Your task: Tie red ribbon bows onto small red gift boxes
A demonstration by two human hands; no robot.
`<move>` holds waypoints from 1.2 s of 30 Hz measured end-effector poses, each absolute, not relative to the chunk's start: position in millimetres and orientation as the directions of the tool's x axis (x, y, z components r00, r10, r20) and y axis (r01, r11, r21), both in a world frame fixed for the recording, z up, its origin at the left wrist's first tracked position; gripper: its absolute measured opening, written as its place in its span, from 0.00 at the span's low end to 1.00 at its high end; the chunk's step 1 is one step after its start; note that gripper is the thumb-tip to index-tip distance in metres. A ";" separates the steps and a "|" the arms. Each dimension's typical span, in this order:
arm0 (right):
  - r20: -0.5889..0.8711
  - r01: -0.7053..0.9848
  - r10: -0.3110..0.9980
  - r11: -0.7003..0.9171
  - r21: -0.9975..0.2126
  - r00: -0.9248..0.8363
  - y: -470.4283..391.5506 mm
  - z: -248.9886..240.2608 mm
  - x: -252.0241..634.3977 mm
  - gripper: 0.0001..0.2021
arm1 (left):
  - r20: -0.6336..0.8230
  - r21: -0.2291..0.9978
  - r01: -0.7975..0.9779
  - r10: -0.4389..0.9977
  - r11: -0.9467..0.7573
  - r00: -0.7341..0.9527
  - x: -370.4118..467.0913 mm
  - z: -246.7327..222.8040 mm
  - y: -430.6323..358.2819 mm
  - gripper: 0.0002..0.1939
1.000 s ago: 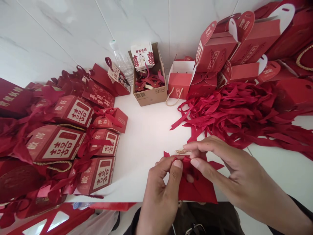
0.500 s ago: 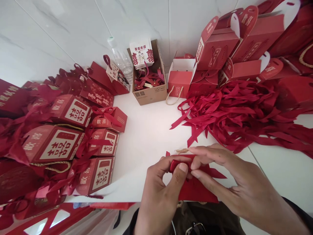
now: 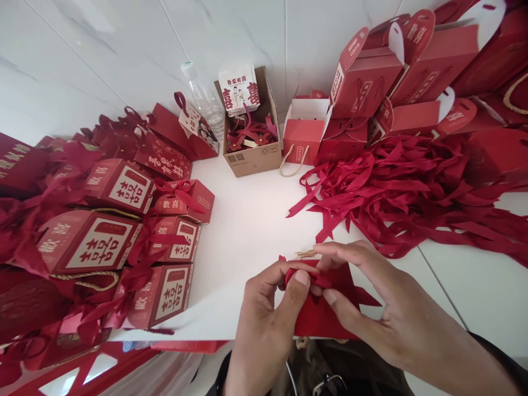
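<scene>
Red ribbon [image 3: 309,275] in the left hand's [image 3: 284,308] pinched grip, beside white tabletop [image 3: 239,236] and marbled wall tiles [image 3: 136,44].

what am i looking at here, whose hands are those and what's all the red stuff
There's no machine here: these are a person's own bare hands. The picture comes from a camera worn on the head, looking forward and down.

The left hand pinches a red ribbon between thumb and fingers; the right hand has its fingers close around the ribbon's other side. Beneath is what looks like a red box, partly hidden.

On the white table, boxes with bows crowd the left. A carton and a clear bottle stand at the back. To the right lies a ribbon heap, with more boxes behind.
</scene>
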State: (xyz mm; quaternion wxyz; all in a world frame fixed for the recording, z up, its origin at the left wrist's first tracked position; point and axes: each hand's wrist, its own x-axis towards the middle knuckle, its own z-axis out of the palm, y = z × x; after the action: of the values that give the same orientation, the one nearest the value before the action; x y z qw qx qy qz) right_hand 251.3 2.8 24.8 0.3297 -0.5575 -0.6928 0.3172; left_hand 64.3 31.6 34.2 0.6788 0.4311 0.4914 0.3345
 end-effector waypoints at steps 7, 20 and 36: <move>-0.128 0.350 0.991 -0.106 -0.931 -0.038 5.5 20.7 248.9 0.13 | -0.368 0.918 -0.031 0.879 0.395 0.304 64.0 32.0 30.3 0.12; 0.319 0.579 0.944 0.305 -0.756 -0.082 7.0 25.1 248.2 0.05 | -0.384 0.910 -0.052 0.884 0.411 0.267 67.4 34.4 32.3 0.12; 0.149 0.535 0.972 0.225 -0.814 -0.182 5.3 24.9 249.2 0.08 | -0.341 0.936 0.028 0.880 0.352 0.331 61.3 30.4 31.9 0.09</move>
State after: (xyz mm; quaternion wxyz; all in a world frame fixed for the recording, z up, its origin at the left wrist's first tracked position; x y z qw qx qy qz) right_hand 249.2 5.3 24.9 0.3471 -0.5374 -0.7013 0.3145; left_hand 61.3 31.9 30.4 0.6662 0.4709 0.4818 0.3199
